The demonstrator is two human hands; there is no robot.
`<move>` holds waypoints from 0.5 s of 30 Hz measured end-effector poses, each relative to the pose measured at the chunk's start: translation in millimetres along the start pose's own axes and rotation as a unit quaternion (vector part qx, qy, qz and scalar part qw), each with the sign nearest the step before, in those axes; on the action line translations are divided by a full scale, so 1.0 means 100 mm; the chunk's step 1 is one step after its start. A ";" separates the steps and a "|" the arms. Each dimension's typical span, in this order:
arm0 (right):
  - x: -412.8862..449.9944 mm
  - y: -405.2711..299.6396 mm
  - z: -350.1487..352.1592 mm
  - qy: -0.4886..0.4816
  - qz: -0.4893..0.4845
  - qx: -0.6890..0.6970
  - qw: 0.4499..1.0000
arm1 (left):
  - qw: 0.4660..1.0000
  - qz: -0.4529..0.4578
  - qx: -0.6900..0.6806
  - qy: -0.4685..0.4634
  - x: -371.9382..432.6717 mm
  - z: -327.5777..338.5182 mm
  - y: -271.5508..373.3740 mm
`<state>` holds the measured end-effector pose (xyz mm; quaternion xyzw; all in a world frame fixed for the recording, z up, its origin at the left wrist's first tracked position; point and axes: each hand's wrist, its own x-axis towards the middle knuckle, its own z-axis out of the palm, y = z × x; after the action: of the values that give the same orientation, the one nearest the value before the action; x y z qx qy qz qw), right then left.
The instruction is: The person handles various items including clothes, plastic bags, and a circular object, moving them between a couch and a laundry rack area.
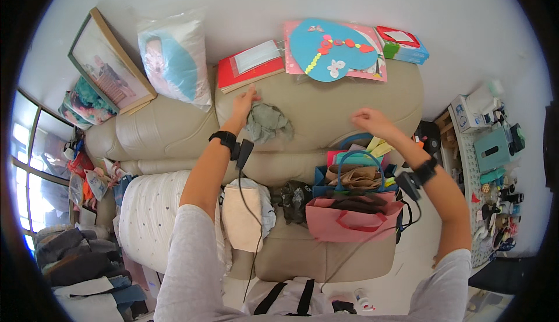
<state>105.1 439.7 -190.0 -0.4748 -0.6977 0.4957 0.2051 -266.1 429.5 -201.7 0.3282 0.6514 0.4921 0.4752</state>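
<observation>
A crumpled grey-green cloth lies on the backrest of a beige leather sofa. My left hand is at the cloth's upper left edge, its fingers pointing towards a red book; whether it grips the cloth is not clear. On the book rests a face mask in a clear wrapper. To the right, my right hand is over the backrest with its fingers curled, above a blue bag filled with folded paper items. A blue paper cutout with red and yellow shapes lies near the wall.
A framed picture and a plastic-wrapped pillow stand at the left. A pink paper bag, a dark plastic bag, a folded cream cloth and a white quilted bundle occupy the seat. A pegboard shelf is at the right.
</observation>
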 end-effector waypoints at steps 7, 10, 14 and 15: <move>1.01 0.42 0.31 0.171 0.113 -0.023 0.979 | 0.957 -0.104 -0.270 -0.028 0.41 0.24 0.09; 1.02 0.28 0.53 0.236 0.095 -0.153 0.955 | 0.938 -0.145 -0.314 0.010 0.51 0.08 0.15; 1.02 0.35 0.52 0.253 0.130 -0.102 0.953 | 0.942 -0.172 -0.286 0.019 0.48 0.07 0.29; 1.04 0.37 0.57 0.258 0.118 -0.100 0.954 | 0.946 -0.168 -0.277 0.014 0.48 -0.02 0.30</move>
<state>30.3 503.9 -266.0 -0.6836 -0.6059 0.3046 0.2695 -284.8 481.0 -187.1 0.0626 0.5410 0.5710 0.6143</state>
